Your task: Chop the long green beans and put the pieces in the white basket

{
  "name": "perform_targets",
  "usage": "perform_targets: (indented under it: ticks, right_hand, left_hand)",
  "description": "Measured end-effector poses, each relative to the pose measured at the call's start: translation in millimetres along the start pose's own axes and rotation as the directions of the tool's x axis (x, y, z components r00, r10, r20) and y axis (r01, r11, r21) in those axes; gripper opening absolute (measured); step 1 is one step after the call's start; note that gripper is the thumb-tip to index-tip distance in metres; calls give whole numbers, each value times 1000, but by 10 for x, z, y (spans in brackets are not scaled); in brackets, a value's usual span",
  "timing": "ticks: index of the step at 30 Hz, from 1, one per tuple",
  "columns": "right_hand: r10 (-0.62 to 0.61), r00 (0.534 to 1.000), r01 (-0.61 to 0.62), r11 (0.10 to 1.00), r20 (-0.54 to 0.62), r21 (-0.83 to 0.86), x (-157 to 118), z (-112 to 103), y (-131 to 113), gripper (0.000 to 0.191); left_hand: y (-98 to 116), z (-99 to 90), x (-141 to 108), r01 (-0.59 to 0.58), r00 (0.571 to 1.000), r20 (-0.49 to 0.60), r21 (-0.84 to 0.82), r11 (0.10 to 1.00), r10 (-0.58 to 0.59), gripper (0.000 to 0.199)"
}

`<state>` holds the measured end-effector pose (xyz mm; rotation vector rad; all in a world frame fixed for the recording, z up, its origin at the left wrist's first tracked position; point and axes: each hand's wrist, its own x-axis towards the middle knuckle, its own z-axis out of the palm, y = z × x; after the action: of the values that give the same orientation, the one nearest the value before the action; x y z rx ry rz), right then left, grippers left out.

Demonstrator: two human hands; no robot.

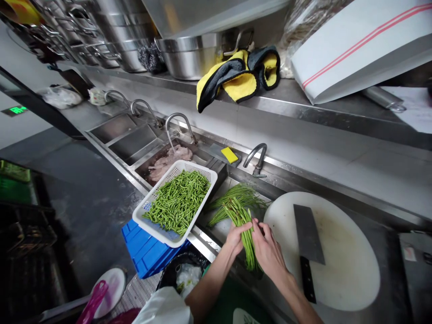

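A bunch of long green beans is held over the sink by both hands. My left hand is wrapped round it from the left, thumb across the stalks. From the right, my right hand closes its fingers on the same bunch, near the left thumb. More loose long beans lie in the sink just beyond. To the left, a white perforated basket holds a heap of cut bean pieces. A cleaver with a black handle rests on the round white cutting board at the right.
Water runs from a faucet onto pale raw meat in a sink. A yellow sponge sits behind, beside another faucet. Overhead, a shelf bears pots and a yellow-grey towel. Below the basket are a blue crate and a bin.
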<state>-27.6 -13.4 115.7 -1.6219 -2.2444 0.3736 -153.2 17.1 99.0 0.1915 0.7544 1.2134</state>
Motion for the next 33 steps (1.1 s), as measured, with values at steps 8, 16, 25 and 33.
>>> perform_targets:
  ticks: [8, 16, 25, 33]
  right_hand:
    - [-64, 996, 61, 997, 67, 39, -65, 53, 161, 46]
    - [63, 998, -68, 939, 26, 337, 121, -71, 219, 34]
    - [-338, 925, 285, 919, 171, 273, 1069, -764, -297, 36]
    - [-388, 823, 365, 921, 416, 137, 1013, -525, -262, 29]
  left_hand:
    - [-132, -64, 1, -99, 990, -71, 245, 964, 120, 45]
    - [-71, -95, -7, -160, 977, -76, 355, 921, 199, 41]
    - [-78, -147, -83, -174, 977, 201, 587, 790, 66, 39]
    - [-30, -174, -55, -210, 963, 262, 609, 765, 56, 45]
